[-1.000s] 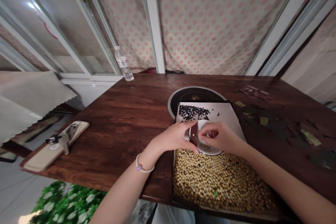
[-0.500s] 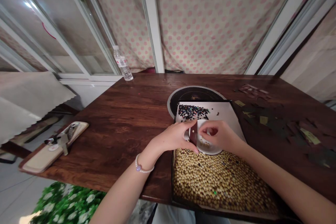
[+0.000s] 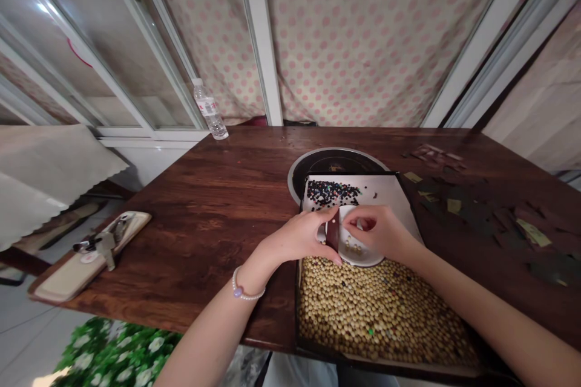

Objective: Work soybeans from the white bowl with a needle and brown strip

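Observation:
My left hand (image 3: pixel 303 236) holds a small flat red-brown piece (image 3: pixel 333 231) upright between thumb and fingers, at the left rim of a white bowl (image 3: pixel 363 257). A pale dot shows near its top. Over the bowl, my right hand (image 3: pixel 374 230) has thumb and fingers pinched together near that piece; what they hold, if anything, is too small to make out. A few pale beads (image 3: pixel 353 247) lie in the bowl. The bowl rests in a shallow black-edged tray (image 3: pixel 297 302), above a thick layer of yellowish beads (image 3: pixel 376 314). Black beads (image 3: pixel 329 190) are heaped at the tray's far end.
A round dark plate (image 3: pixel 313 163) sits partly under the tray's far end. Red-brown pieces (image 3: pixel 438 157) and yellowish slips (image 3: pixel 533 233) are scattered at right. Far left stand a water bottle (image 3: pixel 211 112) and a small board (image 3: pixel 63 275) with metal tools (image 3: pixel 106 245).
My right hand's pinched fingers have shifted slightly left and up, closer to the red-brown piece. My left hand keeps its hold. The whole view has moved a little.

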`<state>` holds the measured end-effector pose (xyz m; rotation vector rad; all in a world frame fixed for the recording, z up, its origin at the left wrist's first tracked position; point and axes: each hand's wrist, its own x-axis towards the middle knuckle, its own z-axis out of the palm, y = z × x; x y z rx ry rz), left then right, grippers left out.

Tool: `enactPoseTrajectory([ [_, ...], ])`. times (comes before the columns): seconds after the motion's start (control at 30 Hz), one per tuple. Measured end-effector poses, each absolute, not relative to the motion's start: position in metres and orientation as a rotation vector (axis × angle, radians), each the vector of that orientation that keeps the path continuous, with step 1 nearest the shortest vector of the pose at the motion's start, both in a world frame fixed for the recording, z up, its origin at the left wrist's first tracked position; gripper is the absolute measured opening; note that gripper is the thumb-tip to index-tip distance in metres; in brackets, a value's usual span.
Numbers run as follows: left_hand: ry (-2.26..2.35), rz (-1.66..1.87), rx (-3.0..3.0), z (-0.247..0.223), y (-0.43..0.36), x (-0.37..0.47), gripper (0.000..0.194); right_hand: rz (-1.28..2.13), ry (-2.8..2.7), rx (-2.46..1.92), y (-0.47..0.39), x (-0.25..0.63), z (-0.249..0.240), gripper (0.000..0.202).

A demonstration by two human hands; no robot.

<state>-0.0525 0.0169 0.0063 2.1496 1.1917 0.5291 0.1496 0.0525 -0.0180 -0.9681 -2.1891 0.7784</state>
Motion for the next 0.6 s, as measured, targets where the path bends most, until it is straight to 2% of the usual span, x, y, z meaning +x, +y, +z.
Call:
enactPoseTrajectory([
  [0.1, 1.184, 0.528, 2.139, 0.0056, 0.0172, -0.0525, 0.089, 0.875, -2.277, -0.919, 0.0522, 0.1502, -0.017, 0.011],
  [0.23, 1.205, 0.52, 2.141, 0.0052, 0.0174, -0.0525, 0.089, 0.784, -2.182, -1.012, 0.0519, 0.1503, -0.016, 0.013],
  [0.37, 1.206, 0.51, 2.133, 0.0052, 0.0174, -0.0526, 0.09, 0.875, -2.288, -0.935, 0.0525, 0.151, -0.0163, 0.01],
  [0.47, 1.197, 0.524, 2.147, 0.0053, 0.0173, -0.0525, 0.089, 0.767, -2.217, -0.972, 0.0528, 0.1508, -0.0168, 0.013],
  [0.6, 1.205, 0.507, 2.143, 0.0063, 0.0172, -0.0523, 0.089, 0.849, -2.324, -0.897, 0.0517, 0.1501, -0.0167, 0.01],
])
